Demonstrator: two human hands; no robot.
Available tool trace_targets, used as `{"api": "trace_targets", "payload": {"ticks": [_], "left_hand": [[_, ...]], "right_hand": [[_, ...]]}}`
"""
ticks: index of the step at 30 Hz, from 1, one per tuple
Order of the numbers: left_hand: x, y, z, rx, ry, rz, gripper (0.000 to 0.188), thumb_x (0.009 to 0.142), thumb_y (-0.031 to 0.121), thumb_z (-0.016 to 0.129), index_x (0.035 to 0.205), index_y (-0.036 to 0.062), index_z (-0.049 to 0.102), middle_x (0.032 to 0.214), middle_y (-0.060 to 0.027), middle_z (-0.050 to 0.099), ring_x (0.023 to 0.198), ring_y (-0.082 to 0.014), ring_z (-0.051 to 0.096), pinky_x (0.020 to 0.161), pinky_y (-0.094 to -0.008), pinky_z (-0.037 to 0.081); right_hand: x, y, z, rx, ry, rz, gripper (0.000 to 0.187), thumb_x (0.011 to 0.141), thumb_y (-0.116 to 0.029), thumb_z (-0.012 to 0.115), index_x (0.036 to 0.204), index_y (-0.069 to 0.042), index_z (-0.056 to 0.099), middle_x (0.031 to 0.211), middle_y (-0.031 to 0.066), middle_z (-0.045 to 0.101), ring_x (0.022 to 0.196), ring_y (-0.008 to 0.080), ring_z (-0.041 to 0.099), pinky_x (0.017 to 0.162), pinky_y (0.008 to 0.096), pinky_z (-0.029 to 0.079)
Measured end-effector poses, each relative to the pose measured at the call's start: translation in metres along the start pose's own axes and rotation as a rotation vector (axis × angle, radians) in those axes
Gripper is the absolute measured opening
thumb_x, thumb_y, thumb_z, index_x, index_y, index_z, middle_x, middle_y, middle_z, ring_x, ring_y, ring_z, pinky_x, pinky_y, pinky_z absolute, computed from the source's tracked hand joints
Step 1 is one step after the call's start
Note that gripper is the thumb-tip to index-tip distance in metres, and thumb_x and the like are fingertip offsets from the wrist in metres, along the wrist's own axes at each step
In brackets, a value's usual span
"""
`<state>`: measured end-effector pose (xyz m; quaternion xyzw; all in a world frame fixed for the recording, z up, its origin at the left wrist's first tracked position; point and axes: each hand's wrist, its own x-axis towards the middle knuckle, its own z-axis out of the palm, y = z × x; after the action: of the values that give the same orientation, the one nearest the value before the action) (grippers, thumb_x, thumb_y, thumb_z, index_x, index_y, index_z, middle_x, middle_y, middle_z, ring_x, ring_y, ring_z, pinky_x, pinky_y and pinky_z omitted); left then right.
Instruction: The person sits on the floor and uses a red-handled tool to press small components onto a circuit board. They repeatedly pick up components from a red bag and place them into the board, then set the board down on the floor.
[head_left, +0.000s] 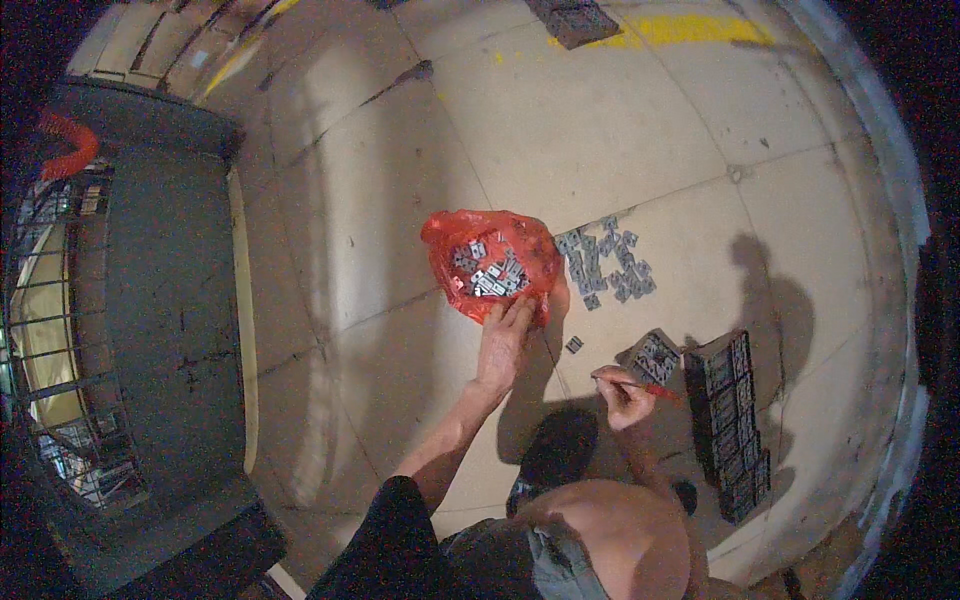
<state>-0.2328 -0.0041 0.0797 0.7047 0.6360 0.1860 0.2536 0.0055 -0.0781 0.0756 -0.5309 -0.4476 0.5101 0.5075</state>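
Note:
A red plastic bag (440, 240) lies opened out on the tiled floor, with many small grey metal plates (490, 280) inside. My left hand (505, 345) is at its near rim, fingers bent over the plastic and gripping it. Lower right, my right hand (622, 397) is closed in a pinch around a thin tool with a red part (662, 391); its kind cannot be made out. Just beyond that hand sits a dark block with a patterned top (655, 357). Loose grey plates (605, 262) are spread right of the bag, and a single plate (573, 345) lies nearer me.
A row of stacked dark blocks (728, 425) stands at the right. My bare knee (610, 535) and dark shoe (560, 440) are close below. A dark cabinet (170, 300) and wire rack (70, 350) line the left side. Another dark block (573, 20) lies far off by yellow floor paint.

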Motion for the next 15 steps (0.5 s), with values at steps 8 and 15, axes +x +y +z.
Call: {"api": "trace_targets", "payload": {"ticks": [8,15], "left_hand": [[0.0,-0.005,-0.005,-0.218,0.073,-0.051,0.038,0.089,0.002,0.065,0.127,0.0007,0.065,0.113,-0.0238,0.07,0.1,-0.0396,0.067,0.088,-0.0432,0.055],[0.024,-0.016,-0.038,-0.132,0.281,-0.364,0.027,0.089,0.002,0.067,0.116,-0.0025,0.068,0.103,-0.0274,0.07,0.096,-0.0444,0.069,0.081,-0.0496,0.054]], "right_hand": [[0.007,-0.009,-0.002,-0.094,-0.059,-0.014,0.013,0.091,0.01,0.068,0.101,0.004,0.074,0.1,0.0115,0.075,0.086,0.0136,0.067,0.076,0.0277,0.054],[-0.001,0.002,0.0,0.063,0.02,-0.015,0.014,0.083,0.015,0.072,0.094,0.006,0.073,0.097,0.0163,0.075,0.094,0.0241,0.073,0.083,0.0344,0.058]]}}
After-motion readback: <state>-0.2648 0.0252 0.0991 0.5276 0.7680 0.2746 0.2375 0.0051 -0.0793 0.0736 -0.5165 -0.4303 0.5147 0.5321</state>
